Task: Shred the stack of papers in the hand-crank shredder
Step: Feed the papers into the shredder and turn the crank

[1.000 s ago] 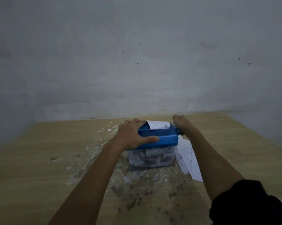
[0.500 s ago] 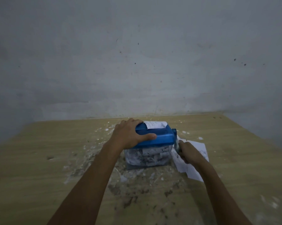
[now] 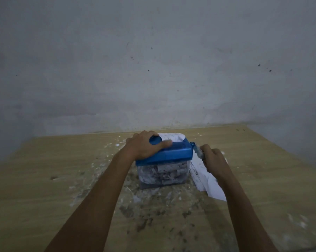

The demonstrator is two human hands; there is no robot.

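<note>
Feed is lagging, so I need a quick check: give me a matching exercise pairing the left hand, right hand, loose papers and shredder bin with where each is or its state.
Things:
1. left hand
2. right hand
3. loose papers
4. clear bin

States:
A. flat on the table, right of the shredder
B. packed with shreds
C. grips the crank handle
D. holds the blue shredder top

Pairs: 1-D, 2-C, 3-A, 4-B

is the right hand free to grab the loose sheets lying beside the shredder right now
Probably not yet. The right hand grips the crank handle, so it would have to let go first. The loose sheets lie directly under it on the table, with nothing covering them.
</note>
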